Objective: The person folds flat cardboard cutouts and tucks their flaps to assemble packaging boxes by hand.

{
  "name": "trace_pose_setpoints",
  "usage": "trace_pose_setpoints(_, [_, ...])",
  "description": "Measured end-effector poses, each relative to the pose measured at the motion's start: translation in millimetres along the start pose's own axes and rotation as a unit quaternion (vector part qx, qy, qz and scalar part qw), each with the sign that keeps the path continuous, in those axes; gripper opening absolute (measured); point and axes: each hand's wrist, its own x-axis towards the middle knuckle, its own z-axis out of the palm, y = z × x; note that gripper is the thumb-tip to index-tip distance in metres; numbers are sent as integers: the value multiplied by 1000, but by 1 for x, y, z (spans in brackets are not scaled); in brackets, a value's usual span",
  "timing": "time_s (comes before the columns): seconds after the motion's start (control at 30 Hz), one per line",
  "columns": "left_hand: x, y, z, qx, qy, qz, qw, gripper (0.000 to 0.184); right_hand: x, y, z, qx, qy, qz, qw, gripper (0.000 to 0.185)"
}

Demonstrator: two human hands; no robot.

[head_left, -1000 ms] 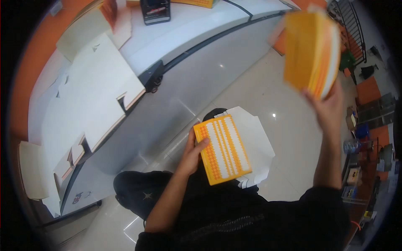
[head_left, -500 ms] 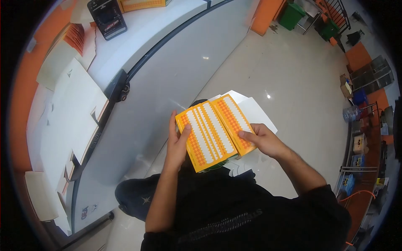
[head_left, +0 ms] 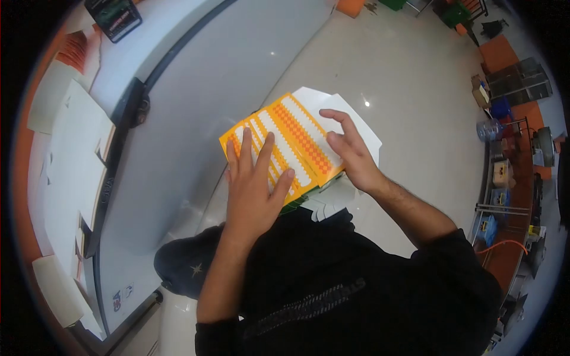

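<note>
A yellow printed card piece with white and orange bands [head_left: 282, 133] lies over my lap, atop a white card sheet [head_left: 362, 121]. My left hand [head_left: 252, 184] rests on its left part with the fingers spread. At the right edge of the yellow card is my right hand [head_left: 353, 148], its fingers apart and the index finger bent over the white sheet. Green edges show under the yellow card, and curved white flaps [head_left: 328, 207] stick out below it.
At the left, white cut cardboard sheets [head_left: 74, 160] lie on a white freezer top [head_left: 157, 35], near a black box [head_left: 116, 18]. Shelving with boxes and a water bottle [head_left: 490, 129] stands at the right. An orange hose [head_left: 510, 242] hangs there.
My right hand came down with a yellow piece and laid it beside the other. Both hands have since loosened and spread over the pieces. The view has shifted right.
</note>
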Motion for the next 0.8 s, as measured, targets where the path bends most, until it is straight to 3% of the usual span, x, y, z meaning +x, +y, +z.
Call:
trace_pose_setpoints(0.1, [-3,9,3,30,-29,-40,998,75,-13,14,-9,18,-103,-99,990,63])
trace_pose_setpoints(0.23, [-4,19,12,71,-23,-33,997,86,-24,21,-19,-256,-110,-162,947,55])
trace_pose_setpoints(0.27, [-4,20,12,74,-27,-34,996,89,-25,24,-19,-228,-100,-141,958,48])
trace_pose_setpoints(0.43, [-6,14,18,58,-8,1,998,103,-26,27,-21,-297,-86,-174,935,45])
trace_pose_setpoints(0.57, [-7,9,19,50,-2,21,999,102,-26,36,-18,-333,-62,-225,914,42])
trace_pose_setpoints(0.8, [-8,8,19,58,0,38,998,100,-29,40,-18,-332,-41,-218,917,41])
